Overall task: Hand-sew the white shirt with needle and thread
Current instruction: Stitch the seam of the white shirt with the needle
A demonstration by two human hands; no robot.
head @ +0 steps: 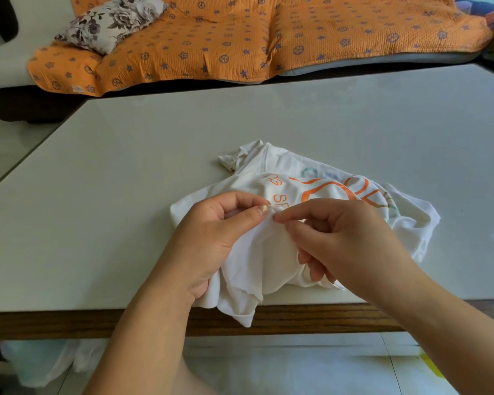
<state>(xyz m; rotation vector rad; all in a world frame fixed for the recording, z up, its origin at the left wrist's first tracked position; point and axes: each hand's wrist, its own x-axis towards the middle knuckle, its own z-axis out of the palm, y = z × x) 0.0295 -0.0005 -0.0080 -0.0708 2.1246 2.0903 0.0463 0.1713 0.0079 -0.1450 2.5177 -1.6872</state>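
A crumpled white shirt (271,260) with orange print lies at the near edge of the table, part of it hanging over the edge. My left hand (211,238) pinches a raised fold of the shirt between thumb and forefinger. My right hand (345,240) pinches a thin needle (278,214) whose tip meets that fold right beside my left thumb. The thread is too fine to make out.
The pale table (183,143) has a brown wooden front edge (311,317). Behind the table stands a sofa with an orange patterned cover (240,38) and a floral cushion (111,22). Below the table edge lies a light tiled floor.
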